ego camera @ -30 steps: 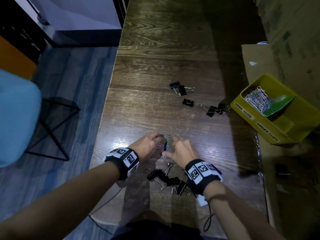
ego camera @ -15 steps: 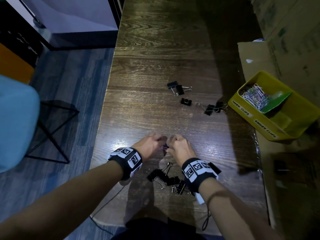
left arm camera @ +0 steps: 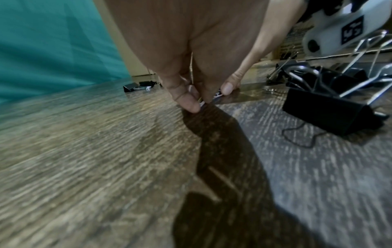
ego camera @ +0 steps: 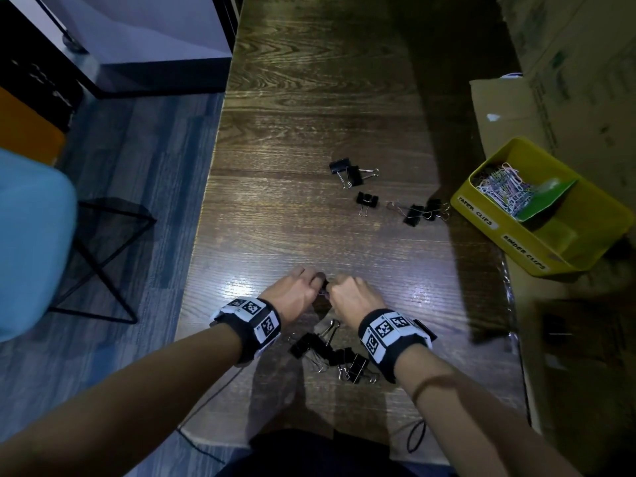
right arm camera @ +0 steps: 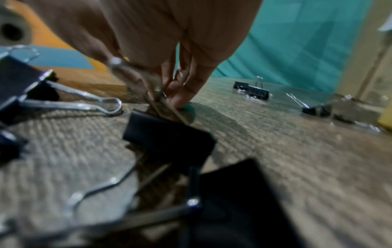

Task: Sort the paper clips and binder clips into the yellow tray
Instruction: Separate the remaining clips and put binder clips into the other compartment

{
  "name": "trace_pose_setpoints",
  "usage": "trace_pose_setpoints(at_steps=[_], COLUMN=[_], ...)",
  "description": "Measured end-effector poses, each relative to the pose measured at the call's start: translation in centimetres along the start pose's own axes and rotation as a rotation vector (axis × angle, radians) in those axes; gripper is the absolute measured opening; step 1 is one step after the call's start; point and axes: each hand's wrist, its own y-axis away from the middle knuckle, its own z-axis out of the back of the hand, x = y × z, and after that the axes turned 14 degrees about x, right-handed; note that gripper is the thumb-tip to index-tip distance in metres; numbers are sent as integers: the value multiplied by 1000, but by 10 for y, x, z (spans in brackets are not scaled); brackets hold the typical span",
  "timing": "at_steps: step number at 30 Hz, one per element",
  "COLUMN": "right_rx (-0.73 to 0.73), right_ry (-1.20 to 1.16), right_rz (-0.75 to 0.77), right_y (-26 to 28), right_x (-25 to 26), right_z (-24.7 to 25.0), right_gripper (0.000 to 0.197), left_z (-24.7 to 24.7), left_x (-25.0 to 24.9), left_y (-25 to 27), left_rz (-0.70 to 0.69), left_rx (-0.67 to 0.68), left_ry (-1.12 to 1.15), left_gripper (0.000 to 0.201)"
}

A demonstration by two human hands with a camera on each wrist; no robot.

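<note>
My left hand [ego camera: 317, 283] and right hand [ego camera: 336, 286] meet fingertip to fingertip low over the wooden table [ego camera: 309, 132]. Both have curled fingers gathered on a small bunch of coloured paper clips [ego camera: 323, 290], almost hidden between them. In the left wrist view my left hand [left arm camera: 203, 99] pinches the paper clips [left arm camera: 202, 102] at the table surface. In the right wrist view my right hand [right arm camera: 171, 99] has its fingertips bunched down on the table, blurred. The yellow tray [ego camera: 481, 215] at the right holds paper clips [ego camera: 500, 189] in its far compartment, behind a green divider [ego camera: 547, 197].
A heap of black binder clips [ego camera: 327, 352] lies just behind my hands, between my wrists. More binder clips [ego camera: 347, 173] [ego camera: 366, 200] [ego camera: 421, 211] lie mid-table towards the tray. Cardboard [ego camera: 509, 115] runs along the right side. The table's left edge drops to the floor, with a blue chair [ego camera: 31, 235] beside it.
My hands have closed in on each other. The coloured paper clips that showed between them a second ago are now nearly covered by the fingers.
</note>
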Motion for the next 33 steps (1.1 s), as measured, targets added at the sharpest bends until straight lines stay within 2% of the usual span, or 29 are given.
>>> trace_pose_setpoints(at_steps=[3, 7, 9, 12, 14, 17, 18, 21, 24, 26, 28, 31, 33], right_rx=[2, 27, 37, 55, 68, 49, 25, -74, -145, -206, -250, -261, -270], right_ry=[64, 123, 149, 110, -21, -361, -492, -771, -948, -1092, -1246, -1332, -1330], right_rz=[27, 63, 74, 62, 4, -142, -174, -180, -146, -103, -43, -3, 1], right_y=[2, -1, -2, -4, -7, -10, -10, -6, -1, 0, 5, 16, 21], right_x=[4, 10, 11, 11, 8, -3, -6, -18, -33, -42, -53, -69, -77], right_z=[3, 7, 9, 9, 9, 7, 6, 5, 6, 5, 4, 4, 3], right_gripper=[21, 22, 23, 22, 20, 19, 19, 14, 10, 10, 13, 11, 16], left_z=[4, 6, 5, 2, 1, -2, -1, 7, 14, 19, 24, 26, 25], left_x=[-3, -4, -1, 4, 10, 21, 24, 27, 26, 26, 21, 13, 10], left_y=[0, -2, -3, -8, -9, -11, -12, -11, -10, -9, -12, -17, -18], left_rz=[-16, 2, 27, 118, 239, 350, 347, 325, 271, 223, 180, 160, 156], left_rx=[27, 61, 49, 6, -51, -172, -198, -229, -298, -320, -294, -139, -25], left_ry=[-102, -116, -75, 120, 318, 692, 864, 1403, 1789, 1906, 1931, 1917, 1752], left_gripper=[33, 32, 35, 30, 19, 7, 1, 17, 16, 17, 22, 19, 12])
